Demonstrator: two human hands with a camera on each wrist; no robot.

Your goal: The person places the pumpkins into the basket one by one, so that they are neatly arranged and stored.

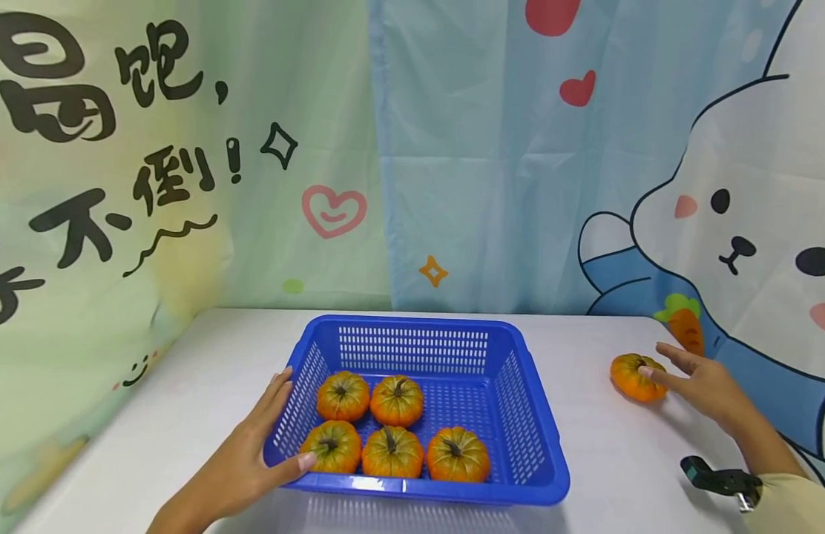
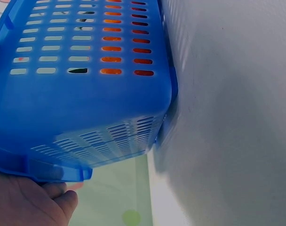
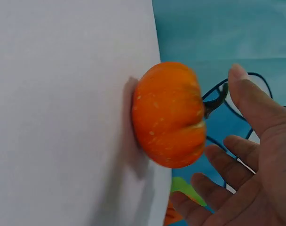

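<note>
A blue plastic basket [image 1: 546, 445] stands on the white table with several small orange-green pumpkins [image 1: 392, 452] inside, toward its left and front. My left hand [image 1: 245, 452] holds the basket's front left corner, thumb over the front rim and fingers along the left side. In the left wrist view this hand [image 2: 30, 202] shows partly, below the basket rim [image 2: 58, 172]. Right of the basket, a single pumpkin [image 1: 633, 380] sits on the table. Beside it is my right hand [image 1: 709, 389]. The right wrist view shows that hand [image 3: 260, 160] with fingers spread, thumb near the pumpkin's stem [image 3: 217, 101].
The white table [image 1: 606, 475] reaches back to a printed curtain [image 1: 452, 222] with a bear-like figure and large lettering. A dark strap-like device [image 1: 720, 478] is at the right wrist, by a beige sleeve [image 1: 793, 504].
</note>
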